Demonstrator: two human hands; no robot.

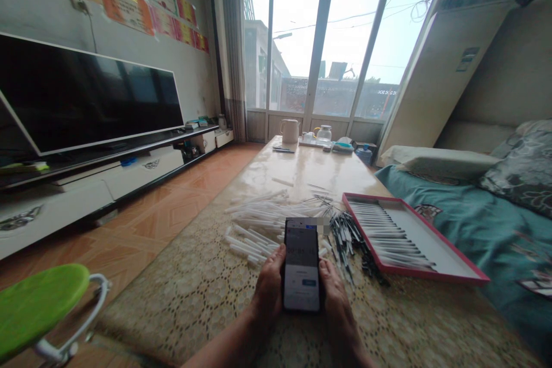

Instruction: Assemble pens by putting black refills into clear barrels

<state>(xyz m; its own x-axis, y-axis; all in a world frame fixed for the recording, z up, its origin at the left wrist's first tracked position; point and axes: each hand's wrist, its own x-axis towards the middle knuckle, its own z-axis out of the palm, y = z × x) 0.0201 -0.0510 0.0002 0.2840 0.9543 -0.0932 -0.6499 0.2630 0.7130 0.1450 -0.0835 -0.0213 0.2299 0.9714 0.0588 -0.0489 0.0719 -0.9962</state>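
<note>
A smartphone (302, 267) stands over the near part of the table, its lit screen facing me. My left hand (269, 282) grips its left edge, and my right hand (334, 287) closes on its right edge. Just beyond the phone and to its left lies a loose pile of white tubes (254, 230). To its right is a heap of thin black-and-silver sticks (342, 233), with small black pieces (371, 264) beside them. A shallow pink-rimmed tray (435, 236) holds a row of slim, pen-like sticks (399, 236) along its left side.
The long table (207, 310) has a patterned cover. At its far end are a kettle (290, 131) and a glass pot (324, 134). A green stool (43, 305) stands at left, a teal-covered sofa (487, 224) at right. The television (95, 92) rests on a low cabinet.
</note>
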